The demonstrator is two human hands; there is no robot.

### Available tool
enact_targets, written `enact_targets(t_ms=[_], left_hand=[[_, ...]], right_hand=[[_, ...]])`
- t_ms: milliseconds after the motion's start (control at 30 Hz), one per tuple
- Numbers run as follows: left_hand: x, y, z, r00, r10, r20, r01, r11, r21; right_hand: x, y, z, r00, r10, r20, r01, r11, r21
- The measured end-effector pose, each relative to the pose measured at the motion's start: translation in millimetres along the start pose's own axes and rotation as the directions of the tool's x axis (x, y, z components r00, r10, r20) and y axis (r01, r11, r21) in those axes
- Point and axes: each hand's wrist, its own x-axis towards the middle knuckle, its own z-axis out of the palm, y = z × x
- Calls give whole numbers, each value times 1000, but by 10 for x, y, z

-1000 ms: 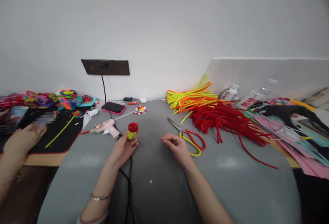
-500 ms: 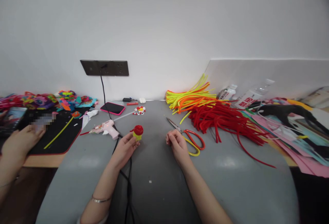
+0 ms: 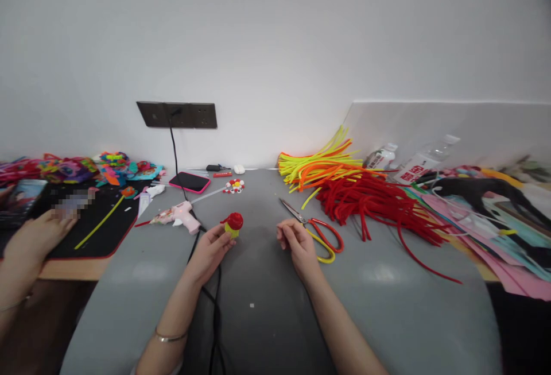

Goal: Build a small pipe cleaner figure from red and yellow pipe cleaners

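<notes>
My left hand (image 3: 209, 250) holds a small red and yellow pipe-cleaner flower (image 3: 233, 224) upright by its yellow base, just above the grey table (image 3: 387, 306). My right hand (image 3: 297, 243) rests on the table a little to the right, fingers curled with nothing visible in them. Scissors (image 3: 316, 231) with red and yellow handles lie right beside that hand. A pink glue gun (image 3: 179, 215) lies to the left of my left hand, its black cord (image 3: 214, 317) running under my wrist.
Piles of red pipe cleaners (image 3: 379, 205) and yellow and orange ones (image 3: 321, 165) lie at the right. A phone (image 3: 190, 181) and small beads (image 3: 235, 185) sit farther back. Coloured paper sheets (image 3: 486, 225) cover the right edge. Another person's hand (image 3: 37, 237) rests on a black mat (image 3: 103, 220) at left.
My left hand has carried the flower to the right and slightly forward. My right hand has shifted a little right, closer to the scissors.
</notes>
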Motion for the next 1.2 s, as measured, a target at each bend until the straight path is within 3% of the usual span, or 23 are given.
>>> enact_targets(t_ms=[233, 500, 600, 767, 933, 1200], left_hand=[[-28, 3, 20, 998, 5, -60, -6, 1000, -24], [-37, -4, 28, 996, 7, -86, -10, 999, -39], [-38, -21, 10, 996, 15, -84, -18, 999, -33], [-48, -35, 6, 996, 16, -88, -19, 999, -32], [-54, -41, 13, 997, 28, -77, -30, 999, -23], [-68, -26, 29, 996, 26, -81, -27, 1000, -11]], right_hand=[[-20, -5, 7, 992, 126, 24, -126, 992, -27], [-86, 54, 86, 985, 170, 1, -170, 983, -68], [-93, 28, 96, 992, 124, 3, -123, 986, -116], [-90, -20, 68, 999, -52, -3, 50, 972, -228], [-101, -28, 36, 997, -70, 38, 78, 941, -330], [-65, -14, 67, 999, -44, -3, 43, 989, -141]])
